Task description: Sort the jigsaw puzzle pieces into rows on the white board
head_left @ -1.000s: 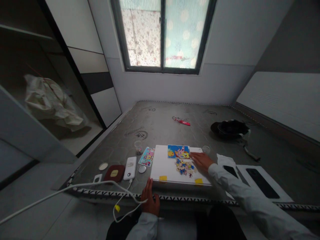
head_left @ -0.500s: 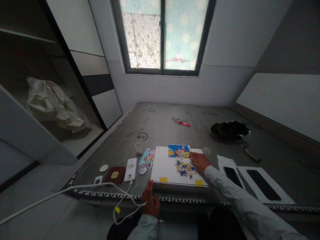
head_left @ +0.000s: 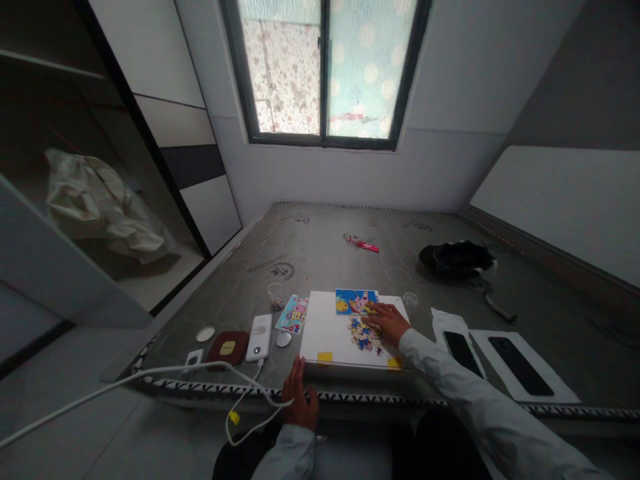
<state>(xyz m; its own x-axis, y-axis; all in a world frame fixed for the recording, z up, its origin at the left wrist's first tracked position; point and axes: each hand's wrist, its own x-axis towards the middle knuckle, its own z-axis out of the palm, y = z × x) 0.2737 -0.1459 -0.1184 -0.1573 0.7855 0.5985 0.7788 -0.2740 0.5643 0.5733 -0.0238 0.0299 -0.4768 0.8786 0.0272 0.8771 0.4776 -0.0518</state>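
A white flat box [head_left: 320,327] lies at the front of the mattress, with yellow tape on its front edge. On it are a blue cartoon picture card [head_left: 345,302] and a heap of small colourful puzzle pieces [head_left: 364,339]. My right hand [head_left: 390,321] reaches over from the right, fingers stretched across the card's lower right and the top of the heap; whether a fingertip touches a piece is too small to tell. My left hand [head_left: 300,399] rests at the box's front left corner, fingers extended, with nothing visible in it.
Left of the box lie a pink cartoon card [head_left: 294,315], a clear cup [head_left: 275,295], a round lid [head_left: 283,340], a white power bank [head_left: 259,338] and a brown case [head_left: 227,349]. A white cable [head_left: 200,366] crosses the front edge. Rightward are phones [head_left: 463,353] and a black cap [head_left: 457,259].
My right hand has moved left, from the card's right edge to over its lower right part and the top of the pieces. My left hand stays at the box corner.
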